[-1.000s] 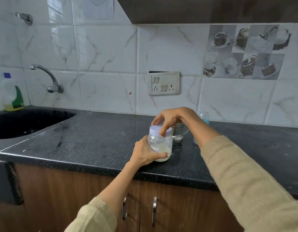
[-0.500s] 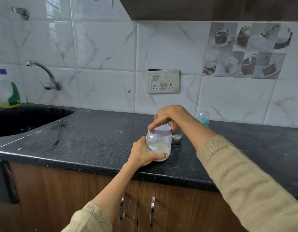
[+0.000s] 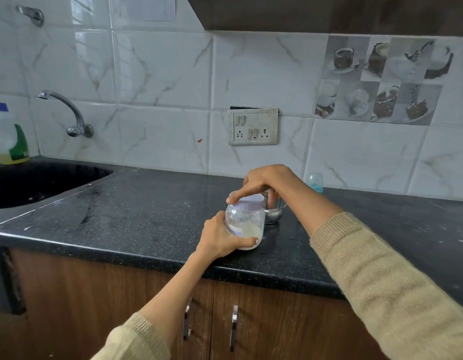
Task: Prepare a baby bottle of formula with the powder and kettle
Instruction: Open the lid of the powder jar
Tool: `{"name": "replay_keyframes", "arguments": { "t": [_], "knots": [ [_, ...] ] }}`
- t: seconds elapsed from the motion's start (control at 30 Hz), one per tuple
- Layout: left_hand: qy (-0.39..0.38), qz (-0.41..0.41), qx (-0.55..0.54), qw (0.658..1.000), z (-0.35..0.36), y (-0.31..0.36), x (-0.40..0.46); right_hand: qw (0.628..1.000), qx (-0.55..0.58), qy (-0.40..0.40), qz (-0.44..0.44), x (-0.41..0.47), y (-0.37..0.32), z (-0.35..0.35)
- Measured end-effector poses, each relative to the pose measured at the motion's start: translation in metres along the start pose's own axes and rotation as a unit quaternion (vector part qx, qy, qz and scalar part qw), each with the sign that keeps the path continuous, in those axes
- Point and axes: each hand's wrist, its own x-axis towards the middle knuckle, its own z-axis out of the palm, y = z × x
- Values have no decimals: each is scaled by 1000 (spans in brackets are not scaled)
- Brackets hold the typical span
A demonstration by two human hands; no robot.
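The powder jar (image 3: 244,224) stands near the worktop (image 3: 147,216) front edge. The left hand (image 3: 222,240) grips its body to brace it; the right hand (image 3: 264,181) grasps the lid (image 3: 247,201), apparently to twist it.

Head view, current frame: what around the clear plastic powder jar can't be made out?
- Steel cup: mostly hidden behind the clear plastic powder jar and right hand.
- Baby bottle with teal base: lower part hidden by the right forearm.
- Jar's handwritten label: partly covered by the left hand, unreadable.
- White lid: loosened or tight, cannot tell.
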Motion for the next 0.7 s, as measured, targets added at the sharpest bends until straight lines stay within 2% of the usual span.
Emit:
{"name": "replay_keyframes", "arguments": {
  "t": [0.23, 0.47, 0.57, 0.7],
  "knots": [
    [0, -5, -4, 1000, 1, -1, -1, 996, 42, -45, -66, -2, 1, -3],
    [3, -6, -3, 1000, 1, -1, -1, 1000, -15, -16, -5, 1, -3, -3],
    [2, -6, -4, 1000, 0, 0, -2, 999, -11, -1, -41, 4, -2, -3],
    [4, -8, -12, 1000, -1, 1, -4, 993, 61, -15, -103, 6, 2, -1]
  ]
}}
